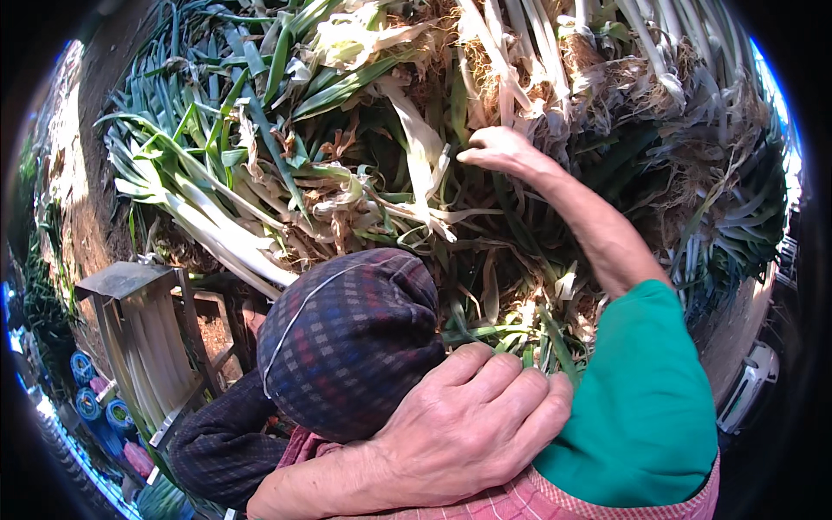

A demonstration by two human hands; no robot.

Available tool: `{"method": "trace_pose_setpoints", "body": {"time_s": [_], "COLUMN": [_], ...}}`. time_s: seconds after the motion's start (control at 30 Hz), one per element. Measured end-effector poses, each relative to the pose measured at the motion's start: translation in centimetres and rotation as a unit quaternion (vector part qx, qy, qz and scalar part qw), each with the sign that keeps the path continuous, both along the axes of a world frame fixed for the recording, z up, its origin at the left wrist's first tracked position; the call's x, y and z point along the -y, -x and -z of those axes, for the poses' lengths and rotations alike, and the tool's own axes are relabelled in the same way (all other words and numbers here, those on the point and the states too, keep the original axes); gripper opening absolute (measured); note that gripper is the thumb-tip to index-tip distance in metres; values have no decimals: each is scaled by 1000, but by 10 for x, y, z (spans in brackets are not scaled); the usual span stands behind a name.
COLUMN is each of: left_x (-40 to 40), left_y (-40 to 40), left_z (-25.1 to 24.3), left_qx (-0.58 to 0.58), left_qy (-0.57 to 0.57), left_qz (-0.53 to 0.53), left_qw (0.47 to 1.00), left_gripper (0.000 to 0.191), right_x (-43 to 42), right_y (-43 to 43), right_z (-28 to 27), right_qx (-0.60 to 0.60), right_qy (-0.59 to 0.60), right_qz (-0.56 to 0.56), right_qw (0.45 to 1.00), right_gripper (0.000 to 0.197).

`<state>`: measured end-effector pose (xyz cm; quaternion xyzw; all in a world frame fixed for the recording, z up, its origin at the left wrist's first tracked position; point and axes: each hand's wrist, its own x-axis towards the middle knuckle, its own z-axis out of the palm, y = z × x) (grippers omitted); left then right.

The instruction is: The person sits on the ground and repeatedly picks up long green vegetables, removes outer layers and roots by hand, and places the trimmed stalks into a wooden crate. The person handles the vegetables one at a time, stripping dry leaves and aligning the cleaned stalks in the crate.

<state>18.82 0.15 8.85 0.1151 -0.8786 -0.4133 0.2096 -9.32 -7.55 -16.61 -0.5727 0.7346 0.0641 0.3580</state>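
Note:
My right hand (497,149) reaches up into a large heap of leeks. Its fingers are curled close to the roots and white shafts of a leek bunch (504,84), and whether they hold anything is hidden. A loose, peeling leek (416,136) lies just left of this hand. Close to the camera, my left hand (481,416) shows its back, fingers bent down beside my green right sleeve (637,403); its palm and thumb are hidden. Between my left forearm and the heap bulges a rounded form in dark plaid cloth (351,344).
Trimmed-looking white leek shafts (221,234) and green leaves (182,78) lie at left. A metal-framed stand (127,279) with pale, long strips is nearer. Blue rolls (88,403) lie at the lower left edge. A white vehicle (751,387) shows at far right.

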Motion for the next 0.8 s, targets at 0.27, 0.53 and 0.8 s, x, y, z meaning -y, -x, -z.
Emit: {"method": "trace_pose_setpoints", "body": {"time_s": [0.27,0.53,0.8], "left_x": [-5,-11,-13], "left_y": [5,19,24], "left_z": [0,6,8], "left_qx": [-6,-43,-52], "left_qy": [-30,-24,-21], "left_qz": [-30,-100,-119], "left_qw": [999,994,991], "left_gripper": [23,18,18], "right_x": [-14,29,13], "right_y": [-10,-48,-32], "right_z": [11,42,169], "right_qx": [-83,-120,-150], "right_qy": [306,125,331], "right_qz": [-408,-530,-459], "right_qw": [856,830,810], "right_gripper": [72,92,76]}}
